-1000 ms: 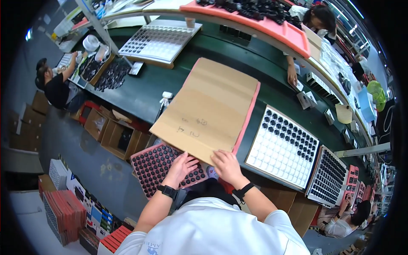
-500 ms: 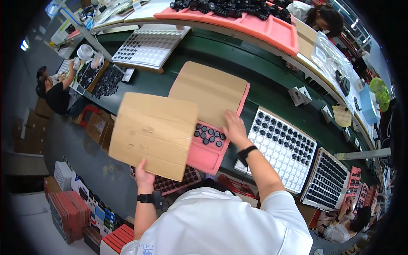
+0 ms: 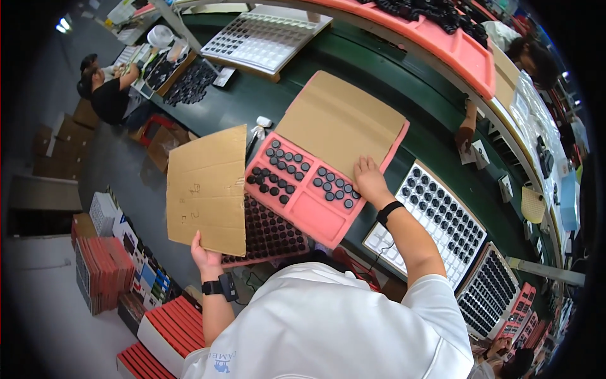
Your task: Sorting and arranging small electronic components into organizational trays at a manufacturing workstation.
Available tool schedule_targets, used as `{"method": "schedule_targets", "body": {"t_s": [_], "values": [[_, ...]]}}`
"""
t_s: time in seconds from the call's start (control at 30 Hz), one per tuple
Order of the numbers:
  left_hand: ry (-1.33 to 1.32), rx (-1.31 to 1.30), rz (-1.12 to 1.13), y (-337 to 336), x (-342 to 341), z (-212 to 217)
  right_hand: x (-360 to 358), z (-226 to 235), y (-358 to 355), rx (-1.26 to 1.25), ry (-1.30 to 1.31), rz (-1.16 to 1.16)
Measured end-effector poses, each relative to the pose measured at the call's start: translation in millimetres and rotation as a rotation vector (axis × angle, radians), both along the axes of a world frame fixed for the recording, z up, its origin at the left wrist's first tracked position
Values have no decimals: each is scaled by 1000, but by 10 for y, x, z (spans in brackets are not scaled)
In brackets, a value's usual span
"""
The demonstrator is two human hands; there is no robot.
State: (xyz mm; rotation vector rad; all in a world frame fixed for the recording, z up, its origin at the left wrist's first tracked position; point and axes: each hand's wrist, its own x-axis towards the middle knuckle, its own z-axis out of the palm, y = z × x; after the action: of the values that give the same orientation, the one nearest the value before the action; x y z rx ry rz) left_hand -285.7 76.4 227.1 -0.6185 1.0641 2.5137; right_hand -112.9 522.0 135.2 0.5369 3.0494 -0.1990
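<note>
A: What was the left hand [image 3: 203,256] doing?

B: Its fingers were clamped on the lower edge of a brown cardboard sheet [image 3: 208,189], holding it up and off to the person's left, clear of the trays. Held that way, it no longer covered what lay underneath.

A: And the right hand [image 3: 369,180]?

B: It lay flat on the green surface [image 3: 252,101], fingers spread apart, pressing at the near edge of a second cardboard sheet [image 3: 341,120] that rested on a pink foam tray [image 3: 399,142]. It gripped nothing that I could see; I'd judge it was steadying that stack.

A: Where were the parts?

B: In an uncovered pink tray [image 3: 309,189] between the two hands, set at an angle, with small black round caps [image 3: 281,167] sitting in its pockets. One compartment at the near end was bare. Beneath it, partly hidden, lay a darker tray [image 3: 271,230] full of the same black pieces.

A: Anything else near?

B: A white grid tray [image 3: 435,218] with black caps just right of the right forearm, and red boxes [image 3: 167,328] stacked on the floor at the left
</note>
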Motion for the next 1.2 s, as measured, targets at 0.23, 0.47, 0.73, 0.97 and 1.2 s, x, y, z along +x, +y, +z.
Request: {"method": "schedule_targets", "body": {"t_s": [0.23, 0.47, 0.73, 0.97, 1.2], "values": [[-4, 79, 0, 48, -55, 56, 7, 252, 29, 63, 159, 147], [51, 117, -62, -70, -163, 54, 54, 1264, 531, 96, 433, 55], [90, 146, -45, 97, -81, 213, 104, 2053, 800, -77, 596, -212], [119, 119, -68, 150, -1, 321, 96, 2123, 416, -100, 820, 25], [239, -36, -136, 396, 117, 363, -58, 2048, -558, -158, 845, 286]]}}
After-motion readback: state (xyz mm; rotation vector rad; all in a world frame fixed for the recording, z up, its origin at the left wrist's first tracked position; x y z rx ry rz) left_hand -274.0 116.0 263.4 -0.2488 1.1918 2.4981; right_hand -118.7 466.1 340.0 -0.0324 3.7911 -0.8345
